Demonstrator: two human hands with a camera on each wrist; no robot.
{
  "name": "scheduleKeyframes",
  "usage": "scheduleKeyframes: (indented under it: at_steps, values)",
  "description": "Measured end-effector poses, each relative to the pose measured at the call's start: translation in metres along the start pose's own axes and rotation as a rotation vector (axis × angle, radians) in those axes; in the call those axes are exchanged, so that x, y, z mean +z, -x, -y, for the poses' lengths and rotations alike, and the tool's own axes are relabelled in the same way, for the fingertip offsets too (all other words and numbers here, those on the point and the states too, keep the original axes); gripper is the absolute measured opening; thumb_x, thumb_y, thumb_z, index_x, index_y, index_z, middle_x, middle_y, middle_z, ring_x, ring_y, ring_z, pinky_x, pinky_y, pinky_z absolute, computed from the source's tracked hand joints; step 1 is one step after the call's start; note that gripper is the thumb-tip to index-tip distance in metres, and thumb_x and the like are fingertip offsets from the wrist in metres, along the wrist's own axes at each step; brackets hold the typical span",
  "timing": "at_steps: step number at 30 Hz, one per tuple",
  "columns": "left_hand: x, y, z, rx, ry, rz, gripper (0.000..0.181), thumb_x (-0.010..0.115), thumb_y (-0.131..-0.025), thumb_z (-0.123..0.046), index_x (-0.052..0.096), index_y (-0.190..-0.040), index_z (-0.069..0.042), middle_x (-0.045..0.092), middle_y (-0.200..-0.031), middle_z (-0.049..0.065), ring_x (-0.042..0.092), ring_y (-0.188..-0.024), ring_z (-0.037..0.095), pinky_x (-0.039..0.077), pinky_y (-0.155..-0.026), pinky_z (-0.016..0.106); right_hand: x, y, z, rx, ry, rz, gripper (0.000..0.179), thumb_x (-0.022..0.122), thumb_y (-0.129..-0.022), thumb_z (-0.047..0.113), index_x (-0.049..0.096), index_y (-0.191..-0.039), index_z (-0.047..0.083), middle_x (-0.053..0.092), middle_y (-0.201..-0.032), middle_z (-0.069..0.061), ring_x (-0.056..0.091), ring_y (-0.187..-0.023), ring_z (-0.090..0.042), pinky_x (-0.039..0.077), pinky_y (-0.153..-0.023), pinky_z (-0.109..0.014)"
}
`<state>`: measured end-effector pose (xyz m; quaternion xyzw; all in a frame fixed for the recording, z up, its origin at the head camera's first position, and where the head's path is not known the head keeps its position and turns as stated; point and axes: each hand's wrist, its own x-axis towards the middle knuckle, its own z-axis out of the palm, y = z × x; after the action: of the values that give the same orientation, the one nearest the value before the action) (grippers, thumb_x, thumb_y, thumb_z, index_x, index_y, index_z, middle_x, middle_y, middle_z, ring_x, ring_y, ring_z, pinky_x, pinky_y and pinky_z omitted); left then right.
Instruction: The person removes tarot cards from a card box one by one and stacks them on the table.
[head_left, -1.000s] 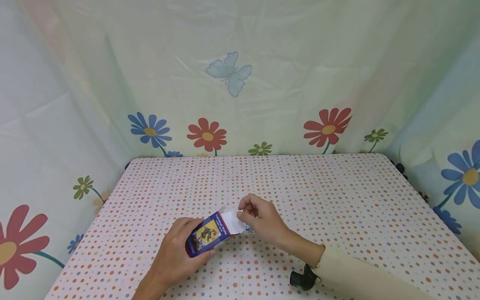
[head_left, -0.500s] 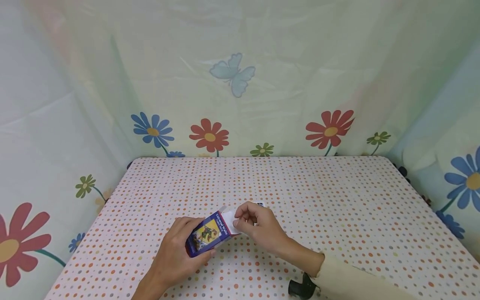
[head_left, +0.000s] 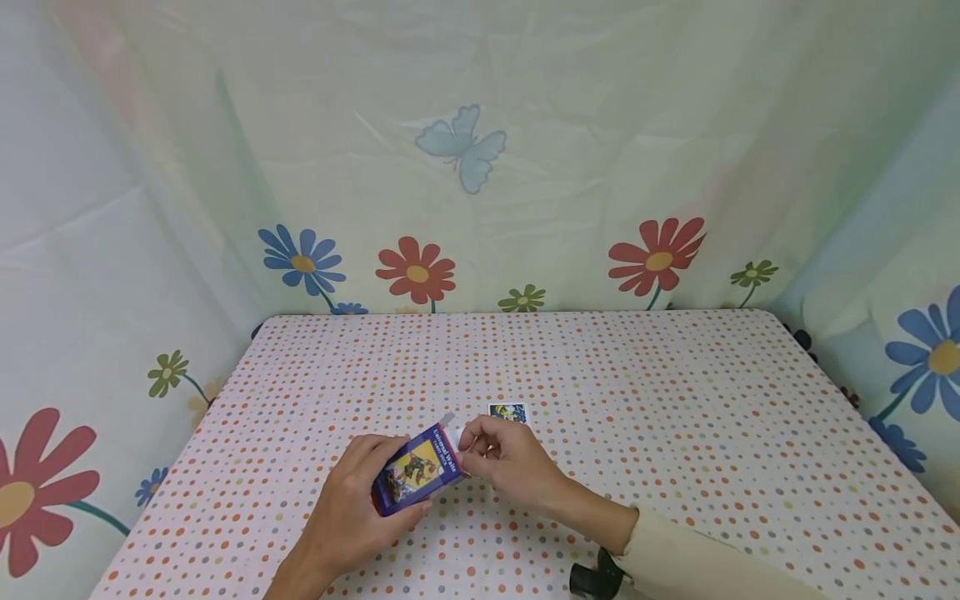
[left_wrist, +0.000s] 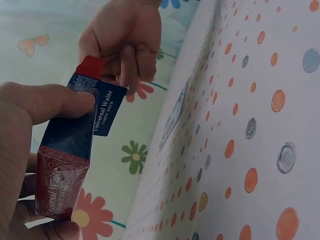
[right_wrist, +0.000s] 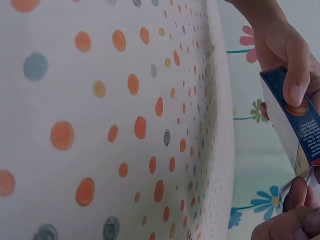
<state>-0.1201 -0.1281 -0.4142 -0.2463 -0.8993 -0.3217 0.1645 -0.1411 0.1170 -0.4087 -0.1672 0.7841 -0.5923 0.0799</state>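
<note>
My left hand (head_left: 343, 504) grips a blue tarot deck box (head_left: 414, 473) around its sides, tilted with the open end toward the right. My right hand (head_left: 513, 462) is at that end, its thumb and fingers pinching the lid flap. In the left wrist view, the lid flap (left_wrist: 109, 109) sticks out from the box with its printed side showing, near a small red tab (left_wrist: 90, 66). The right wrist view has the right fingers (right_wrist: 298, 192) close against the box's end. Behind the right hand, a picture card (head_left: 509, 412) lies on the table, partly hidden.
A dotted cloth covers the table (head_left: 660, 400). Curtains (head_left: 570, 167) printed with flowers and a butterfly hang along the back and sides. A black device (head_left: 596, 577) sits at the right wrist beside the cream sleeve (head_left: 697, 554).
My right hand has moved left, closer to the box. The flap's white inside shows less now, and the card behind the hand is more visible. The left hand and box stay put.
</note>
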Motion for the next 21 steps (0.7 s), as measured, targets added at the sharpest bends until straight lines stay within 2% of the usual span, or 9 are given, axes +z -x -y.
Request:
scheduleKeyframes:
  at_steps: [9,15,21]
  values:
    - [0.0005,0.0009,-0.0003,0.008,-0.022,-0.003,0.075,0.096,-0.065,-0.037,0.066,-0.128,-0.01,0.059,-0.118,-0.007,0.053,-0.102,0.004,0.054,-0.08,0.029,0.0024,-0.0017,0.0021,0.019,0.001,-0.016,0.006,0.067,-0.093,0.003,0.062,-0.096,0.001,0.058,-0.076,-0.004,0.05,-0.058,-0.008,0.043,-0.049,-0.019]
    - [0.001,0.001,0.0001,0.008,-0.013,-0.003,0.074,0.096,-0.064,-0.038,0.066,-0.127,-0.013,0.059,-0.117,-0.008,0.052,-0.101,0.002,0.054,-0.08,0.027,0.0027,0.0005,0.0018,0.04,-0.005,-0.034,0.008,0.07,-0.091,0.005,0.063,-0.087,0.002,0.055,-0.074,-0.003,0.046,-0.056,-0.006,0.04,-0.049,-0.018]
    - [0.0012,0.0009,0.0005,0.019,-0.005,-0.006,0.072,0.096,-0.064,-0.038,0.067,-0.125,-0.014,0.059,-0.117,-0.009,0.052,-0.1,0.003,0.053,-0.079,0.027,0.0017,0.001,-0.0002,0.023,-0.02,-0.022,0.009,0.068,-0.09,0.003,0.064,-0.083,0.001,0.056,-0.07,-0.001,0.046,-0.055,-0.005,0.039,-0.048,-0.018]
